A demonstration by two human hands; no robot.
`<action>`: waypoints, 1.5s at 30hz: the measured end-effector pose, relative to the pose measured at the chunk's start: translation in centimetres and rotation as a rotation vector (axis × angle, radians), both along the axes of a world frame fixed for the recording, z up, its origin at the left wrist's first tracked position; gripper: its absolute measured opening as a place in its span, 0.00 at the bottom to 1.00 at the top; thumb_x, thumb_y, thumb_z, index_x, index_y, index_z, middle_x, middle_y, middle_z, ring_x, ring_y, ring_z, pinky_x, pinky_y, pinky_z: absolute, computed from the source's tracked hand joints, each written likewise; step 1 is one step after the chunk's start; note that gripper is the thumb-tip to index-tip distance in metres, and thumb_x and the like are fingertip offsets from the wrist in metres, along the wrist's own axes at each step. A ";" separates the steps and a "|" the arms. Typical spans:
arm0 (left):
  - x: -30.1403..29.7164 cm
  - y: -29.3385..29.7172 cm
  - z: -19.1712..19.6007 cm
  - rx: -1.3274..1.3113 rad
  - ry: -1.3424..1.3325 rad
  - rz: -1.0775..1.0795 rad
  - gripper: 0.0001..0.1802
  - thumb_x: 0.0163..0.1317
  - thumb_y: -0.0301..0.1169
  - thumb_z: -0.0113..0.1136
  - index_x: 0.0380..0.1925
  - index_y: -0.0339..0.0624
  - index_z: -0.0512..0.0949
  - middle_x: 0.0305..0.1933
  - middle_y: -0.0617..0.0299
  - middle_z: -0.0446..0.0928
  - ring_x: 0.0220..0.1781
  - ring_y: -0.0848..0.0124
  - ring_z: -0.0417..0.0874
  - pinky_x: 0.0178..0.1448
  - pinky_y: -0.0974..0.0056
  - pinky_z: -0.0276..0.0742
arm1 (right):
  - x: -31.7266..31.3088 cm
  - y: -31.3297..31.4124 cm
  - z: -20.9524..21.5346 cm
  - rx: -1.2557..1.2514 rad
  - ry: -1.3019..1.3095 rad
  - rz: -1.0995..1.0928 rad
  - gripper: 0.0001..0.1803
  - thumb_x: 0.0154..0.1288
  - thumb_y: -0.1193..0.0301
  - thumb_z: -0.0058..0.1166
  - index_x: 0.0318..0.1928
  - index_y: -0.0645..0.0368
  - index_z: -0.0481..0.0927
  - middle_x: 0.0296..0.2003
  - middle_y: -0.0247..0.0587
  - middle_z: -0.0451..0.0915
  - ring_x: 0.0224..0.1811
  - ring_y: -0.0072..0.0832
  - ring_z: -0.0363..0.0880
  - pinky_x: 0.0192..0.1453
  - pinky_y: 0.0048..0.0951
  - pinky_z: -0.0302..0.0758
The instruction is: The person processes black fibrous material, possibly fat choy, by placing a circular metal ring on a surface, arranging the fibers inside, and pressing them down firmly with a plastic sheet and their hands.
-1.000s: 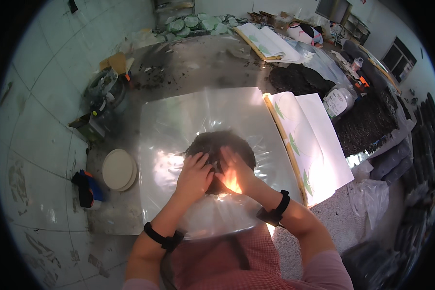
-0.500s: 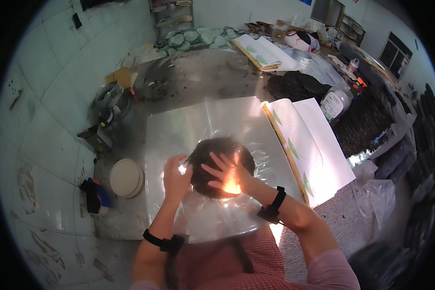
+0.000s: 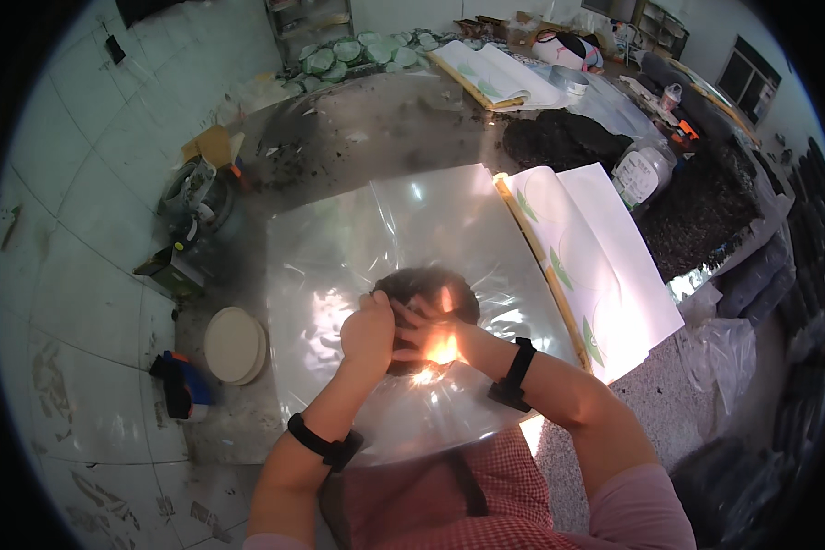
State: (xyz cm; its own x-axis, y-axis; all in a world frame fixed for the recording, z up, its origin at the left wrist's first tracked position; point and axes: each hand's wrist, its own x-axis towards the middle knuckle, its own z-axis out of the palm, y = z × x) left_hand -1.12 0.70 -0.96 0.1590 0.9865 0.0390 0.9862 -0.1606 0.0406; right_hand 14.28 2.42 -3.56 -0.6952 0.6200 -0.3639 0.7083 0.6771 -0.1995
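Note:
A round, flattish cake of black fibrous stuff (image 3: 431, 280) lies on a large sheet of clear plastic (image 3: 330, 229) in front of me. My left hand (image 3: 368, 328) is at the cake's left side, its fingers curled in against the edge and partly hidden from view. Across the top of the cake lies my right hand (image 3: 435, 337), fingers spread and pressing flat. Bright sunlight falls on the right hand and washes out part of it. Black bands are strapped on both forearms.
Right of the plastic lies a stack of white printed sheets (image 3: 596, 247) with a yellow edge. Beyond are a clear jug (image 3: 642, 174) and dark fibrous heaps (image 3: 564, 139). On the left stand pale round discs (image 3: 234, 346) and a blue-and-black bottle (image 3: 181, 387). Green-white bundles (image 3: 367, 50) line the back.
My left hand has moved right and up onto the cake's edge, its fingers drawing together. The right hand stays on the cake. The view has shifted slightly.

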 end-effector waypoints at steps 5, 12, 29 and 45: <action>-0.2 0.2 0.7 -0.150 -0.002 0.005 0.20 0.52 0.35 0.64 0.40 0.35 0.70 0.41 0.52 0.74 0.32 0.61 0.83 0.34 0.63 0.80 | -0.2 -0.2 0.7 0.007 -0.023 -0.009 0.39 0.62 0.34 0.33 0.70 0.33 0.52 0.73 0.40 0.37 0.73 0.54 0.37 0.62 0.79 0.33; -13.4 -7.1 -0.5 0.323 -0.443 0.452 0.34 0.52 0.44 0.64 0.50 0.26 0.69 0.47 0.39 0.74 0.48 0.49 0.76 0.50 0.51 0.71 | 0.4 -0.6 -1.0 0.198 0.106 -0.005 0.37 0.61 0.38 0.41 0.67 0.40 0.61 0.71 0.44 0.45 0.71 0.55 0.42 0.62 0.77 0.38; -12.7 -14.0 6.4 -0.052 -1.493 0.461 0.16 0.65 0.42 0.54 0.43 0.41 0.72 0.18 0.66 0.68 0.12 0.76 0.64 0.14 0.71 0.57 | 0.2 -0.7 0.9 0.260 0.074 0.190 0.27 0.64 0.43 0.40 0.61 0.31 0.67 0.69 0.55 0.48 0.68 0.60 0.50 0.62 0.74 0.48; -0.6 -12.2 8.7 -0.177 0.144 -0.317 0.34 0.58 0.43 0.57 0.61 0.38 0.63 0.60 0.48 0.66 0.68 0.51 0.59 0.71 0.37 0.50 | 3.8 -2.4 2.7 0.247 0.483 0.334 0.24 0.61 0.52 0.46 0.56 0.44 0.74 0.69 0.40 0.54 0.71 0.60 0.40 0.67 0.73 0.41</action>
